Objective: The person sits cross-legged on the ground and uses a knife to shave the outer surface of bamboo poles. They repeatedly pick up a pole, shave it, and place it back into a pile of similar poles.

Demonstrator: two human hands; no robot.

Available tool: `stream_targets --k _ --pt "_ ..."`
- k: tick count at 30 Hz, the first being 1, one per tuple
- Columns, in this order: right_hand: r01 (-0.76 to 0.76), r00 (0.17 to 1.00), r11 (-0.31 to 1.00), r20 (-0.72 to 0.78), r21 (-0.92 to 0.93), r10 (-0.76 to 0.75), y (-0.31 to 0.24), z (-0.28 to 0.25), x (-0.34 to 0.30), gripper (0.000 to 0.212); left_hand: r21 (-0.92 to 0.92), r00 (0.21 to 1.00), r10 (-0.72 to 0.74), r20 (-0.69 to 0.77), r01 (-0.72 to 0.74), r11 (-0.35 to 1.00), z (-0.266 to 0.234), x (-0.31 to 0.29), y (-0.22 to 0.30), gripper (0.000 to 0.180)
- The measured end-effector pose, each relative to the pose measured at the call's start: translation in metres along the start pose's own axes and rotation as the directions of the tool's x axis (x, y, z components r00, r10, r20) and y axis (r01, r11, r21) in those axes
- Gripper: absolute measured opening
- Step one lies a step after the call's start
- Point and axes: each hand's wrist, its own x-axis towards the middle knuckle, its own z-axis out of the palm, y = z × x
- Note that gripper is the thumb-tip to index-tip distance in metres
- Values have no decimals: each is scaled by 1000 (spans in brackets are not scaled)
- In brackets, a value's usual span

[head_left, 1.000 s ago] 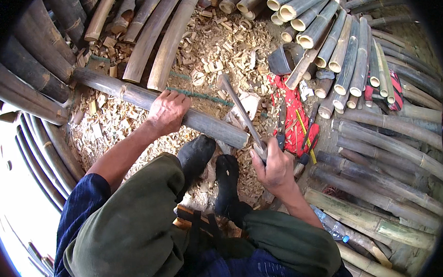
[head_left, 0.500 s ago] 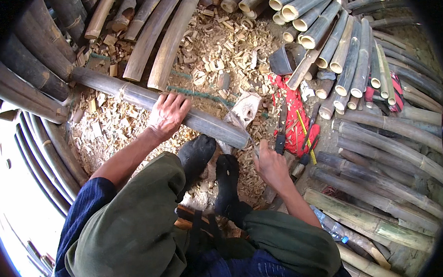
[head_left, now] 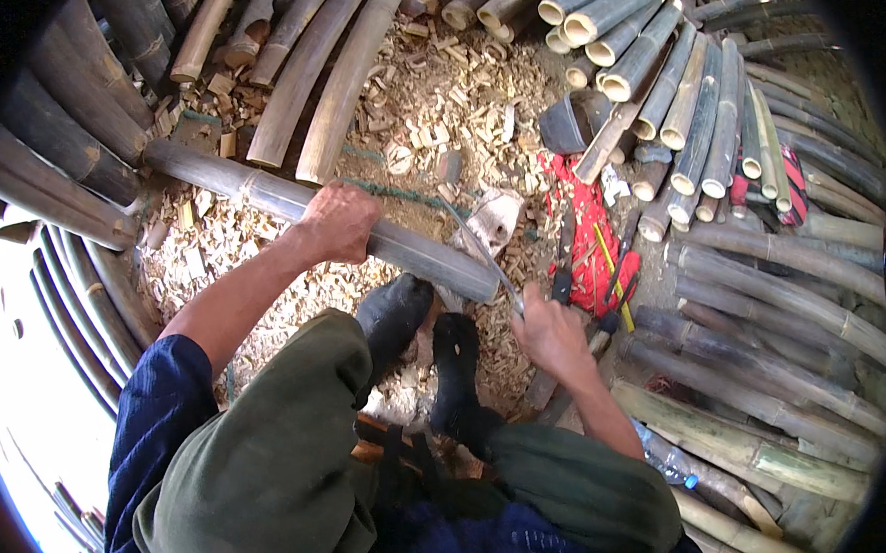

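Note:
A grey-brown bamboo pole (head_left: pixel 427 252) slants from the stacked bamboo at the left down to the middle, its near end in front of my feet. My left hand (head_left: pixel 342 222) is closed over it from above, partway along. My right hand (head_left: pixel 551 333), just right of the pole's near end, is closed round the handle of a long knife (head_left: pixel 482 249). Its thin blade points up and to the left, crossing over the near end of the pole; I cannot tell whether it touches. A pale wooden block (head_left: pixel 495 217) with a hole lies beneath or just behind the pole.
Wood chips (head_left: pixel 246 252) cover the ground. Cut bamboo poles (head_left: pixel 725 112) are piled at the right; more poles (head_left: pixel 64 126) stand at the left. On a red cloth (head_left: pixel 587 259) lie dark tools and a yellow measuring strip (head_left: pixel 610 258). A black container (head_left: pixel 567 125) sits beyond it.
The knife blade has swung up into view over the pole's end, with my right hand slightly lower and further right. My left hand has turned and tightened its grip on the pole.

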Motion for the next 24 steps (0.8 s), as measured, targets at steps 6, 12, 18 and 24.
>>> stream_targets --k 6,12,18,24 --pt "302 887 938 -412 173 -209 -36 -36 -17 31 10 982 -1 -190 3 1000 9 -8 -3 35" --pt "-20 1000 998 16 -59 21 -6 -3 1 32 44 982 9 -189 -1 999 26 -3 -5 37" --pt "328 875 930 -426 166 -232 -42 -44 -14 35 41 956 10 -293 2 999 17 -16 -1 36" --pt "-38 997 991 68 -131 47 19 6 -2 37 50 944 75 -320 -63 997 22 -12 6 35"
